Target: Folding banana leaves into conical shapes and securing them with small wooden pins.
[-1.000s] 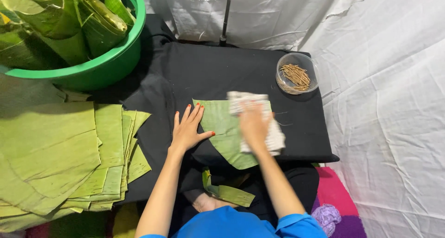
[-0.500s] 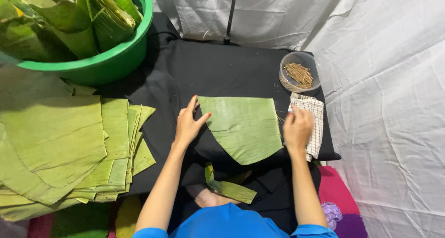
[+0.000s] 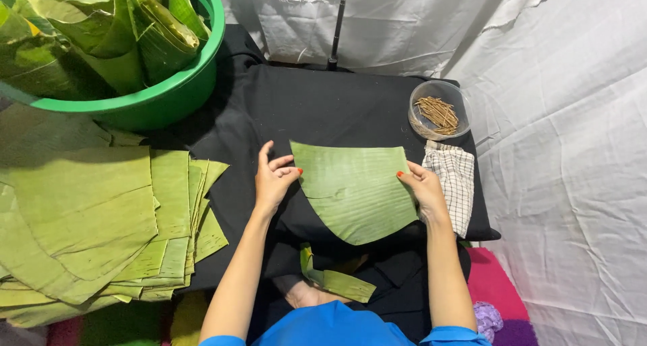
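Note:
A cut green banana leaf piece (image 3: 354, 187) lies flat on the black cloth-covered table (image 3: 323, 110). My left hand (image 3: 273, 181) rests at the leaf's left edge, fingers spread and touching it. Fingertips of my right hand (image 3: 423, 187) press on the leaf's right edge. A white checked cloth (image 3: 455, 184) lies just right of my right hand, released.
A clear bowl of thin wooden sticks (image 3: 438, 111) sits at the table's far right. A stack of flat banana leaves (image 3: 94, 225) lies at the left. A green tub (image 3: 145, 103) of folded leaves stands at the back left. A leaf strip (image 3: 333, 278) rests on my lap.
My right hand wiped the leaf with the checked cloth, set the cloth down at the right, and came back to the leaf's right edge. The left hand stayed at the leaf's left edge.

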